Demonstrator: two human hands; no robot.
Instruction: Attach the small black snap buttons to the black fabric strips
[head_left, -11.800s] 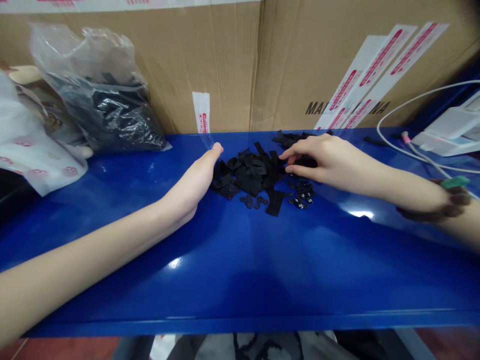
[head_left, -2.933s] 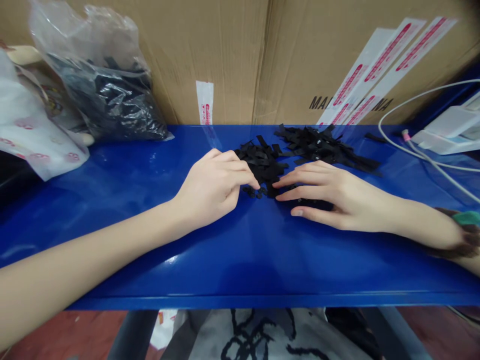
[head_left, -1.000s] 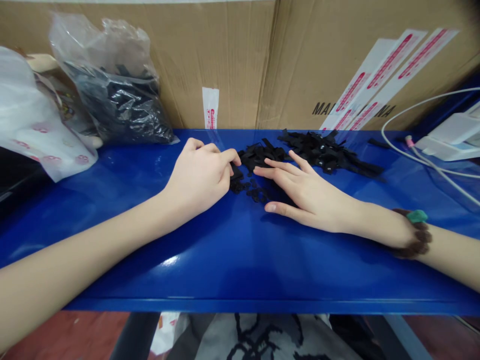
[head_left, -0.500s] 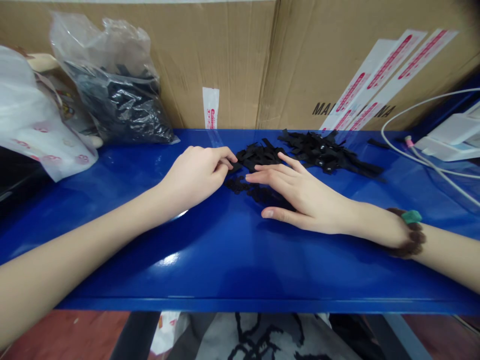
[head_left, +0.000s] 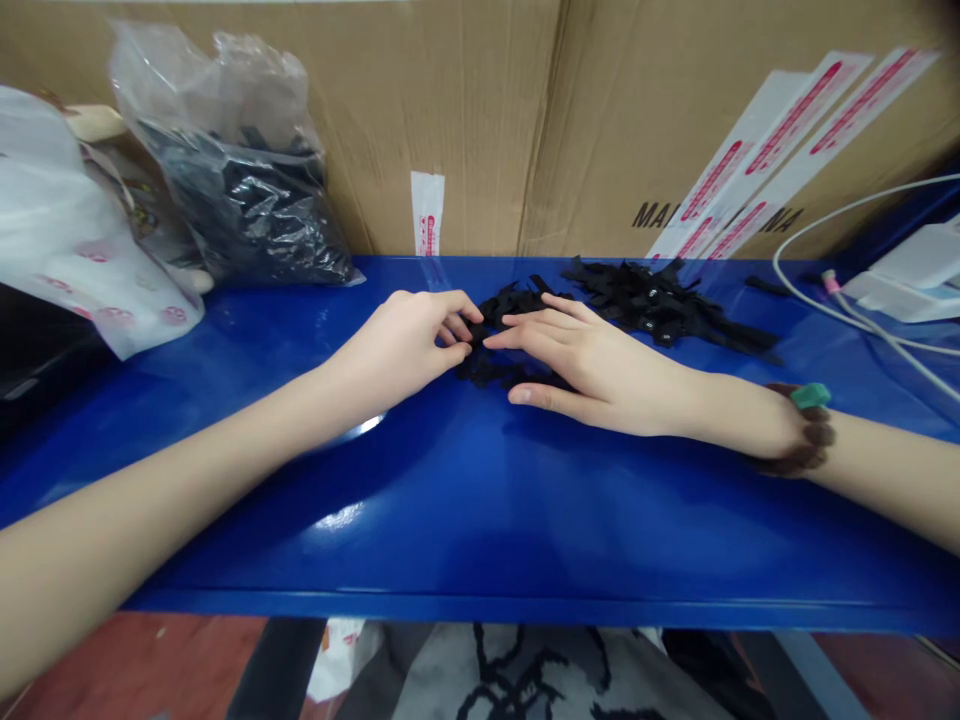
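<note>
My left hand [head_left: 420, 340] is at the left end of a heap of small black fabric strips [head_left: 517, 300], its fingers and thumb curled around the edge of a black strip [head_left: 477, 334]. Part of that strip is hidden by the fingertips. From the right, my right hand [head_left: 577, 365] reaches over the same heap with fingers stretched and thumb apart, holding nothing. Its fingertips are close to those of my left hand. Small black bits [head_left: 480, 372] lie just below the fingers. Behind my right hand is a second pile of black strips [head_left: 660, 305], some with small white marks.
A clear plastic bag of black pieces [head_left: 262, 200] stands at the back left, beside a white printed bag [head_left: 112, 270]. A cardboard box [head_left: 480, 120] walls the back of the blue table [head_left: 450, 520]. White cables [head_left: 862, 320] and a white device [head_left: 915, 270] are at right.
My right hand has moved up and slightly left, nearer to my left hand. The left fingers and thumb have parted slightly around the black strip. The view has shifted a little.
</note>
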